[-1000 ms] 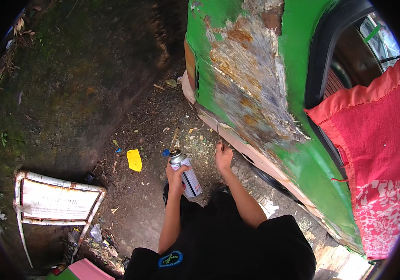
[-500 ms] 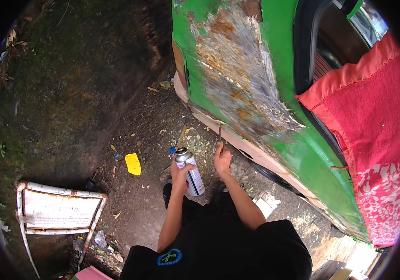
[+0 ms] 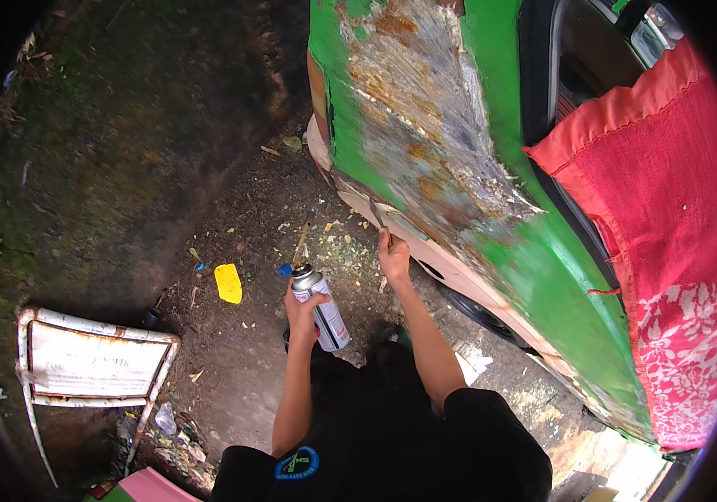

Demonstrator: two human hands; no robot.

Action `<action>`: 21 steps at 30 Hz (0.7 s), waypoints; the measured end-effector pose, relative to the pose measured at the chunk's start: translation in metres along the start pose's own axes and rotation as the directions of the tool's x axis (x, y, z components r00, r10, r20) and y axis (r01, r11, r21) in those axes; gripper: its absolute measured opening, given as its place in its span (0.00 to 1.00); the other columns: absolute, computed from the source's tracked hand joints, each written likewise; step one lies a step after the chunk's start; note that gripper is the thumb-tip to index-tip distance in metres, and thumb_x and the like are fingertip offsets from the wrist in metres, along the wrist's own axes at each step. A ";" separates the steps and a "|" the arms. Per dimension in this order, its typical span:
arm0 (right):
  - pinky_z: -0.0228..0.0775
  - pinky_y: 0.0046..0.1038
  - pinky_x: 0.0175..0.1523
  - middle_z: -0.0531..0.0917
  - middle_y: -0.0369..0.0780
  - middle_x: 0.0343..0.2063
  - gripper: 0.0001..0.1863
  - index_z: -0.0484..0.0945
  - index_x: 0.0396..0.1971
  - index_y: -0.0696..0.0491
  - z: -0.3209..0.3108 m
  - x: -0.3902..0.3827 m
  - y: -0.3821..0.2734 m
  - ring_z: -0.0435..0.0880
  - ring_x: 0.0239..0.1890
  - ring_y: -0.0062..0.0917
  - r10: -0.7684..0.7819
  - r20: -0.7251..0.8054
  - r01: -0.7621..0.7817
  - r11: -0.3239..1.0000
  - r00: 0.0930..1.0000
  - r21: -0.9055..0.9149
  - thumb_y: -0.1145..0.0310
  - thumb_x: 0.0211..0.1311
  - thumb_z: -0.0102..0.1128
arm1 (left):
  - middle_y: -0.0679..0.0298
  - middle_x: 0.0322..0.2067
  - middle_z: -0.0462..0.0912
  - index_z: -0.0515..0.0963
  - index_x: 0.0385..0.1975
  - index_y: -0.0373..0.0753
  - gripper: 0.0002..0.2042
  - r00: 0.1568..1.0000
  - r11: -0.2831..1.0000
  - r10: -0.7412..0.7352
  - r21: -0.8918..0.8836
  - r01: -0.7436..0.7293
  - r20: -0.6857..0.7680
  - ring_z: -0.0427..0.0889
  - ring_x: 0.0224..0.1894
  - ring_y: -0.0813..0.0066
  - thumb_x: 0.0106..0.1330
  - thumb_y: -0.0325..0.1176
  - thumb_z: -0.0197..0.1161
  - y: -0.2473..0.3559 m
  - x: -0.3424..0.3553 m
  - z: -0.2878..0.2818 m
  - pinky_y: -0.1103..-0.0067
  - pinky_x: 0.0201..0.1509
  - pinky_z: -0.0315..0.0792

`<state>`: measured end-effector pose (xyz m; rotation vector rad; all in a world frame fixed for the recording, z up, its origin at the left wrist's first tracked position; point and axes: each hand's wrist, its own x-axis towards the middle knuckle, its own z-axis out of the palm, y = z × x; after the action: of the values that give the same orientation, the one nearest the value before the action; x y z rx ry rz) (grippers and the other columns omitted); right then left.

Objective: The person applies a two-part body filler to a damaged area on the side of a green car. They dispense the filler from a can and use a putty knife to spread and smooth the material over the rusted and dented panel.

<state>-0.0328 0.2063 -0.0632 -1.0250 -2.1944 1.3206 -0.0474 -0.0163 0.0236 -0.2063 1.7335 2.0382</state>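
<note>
My left hand (image 3: 301,311) is wrapped round a white gas canister (image 3: 332,326) with a metal top. A blue knob (image 3: 285,270) and a thin torch tube (image 3: 302,238) sit at its upper end, angled toward the car; no flame can be made out. In my right hand (image 3: 394,261) is a narrow scraper (image 3: 376,214), its blade at the lower edge of the green car body (image 3: 367,171). Whether the blade touches the panel is hard to tell. Above it, a wide patch of the body is stripped to grey, rusty metal (image 3: 425,125).
A red cloth (image 3: 635,184) hangs over the car's window at right. The wheel (image 3: 484,316) shows below the body. On the ground lie a yellow piece (image 3: 228,283) and paint flakes. A rusty white sign frame (image 3: 95,360) stands at left by a mossy slope (image 3: 124,167).
My right hand has moved up and left along the car's lower edge, and the scraper now leans left. The canister and torch have shifted slightly left with my left hand. The view has shifted a little.
</note>
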 end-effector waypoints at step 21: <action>0.70 0.42 0.33 0.76 0.52 0.17 0.19 0.78 0.29 0.61 -0.025 -0.032 -0.009 0.79 0.22 0.46 0.168 -0.022 -0.168 0.986 0.986 0.025 0.59 0.71 0.55 | 0.65 0.34 0.80 0.74 0.48 0.38 0.26 0.998 0.999 -0.032 -0.012 0.032 0.053 0.80 0.35 0.72 0.43 0.21 0.66 -0.018 -0.002 0.012 0.74 0.41 0.73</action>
<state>0.0014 0.1947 -0.0417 -1.2335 -2.1087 1.3941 -0.0359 -0.0029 0.0106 -0.1820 1.6753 2.0147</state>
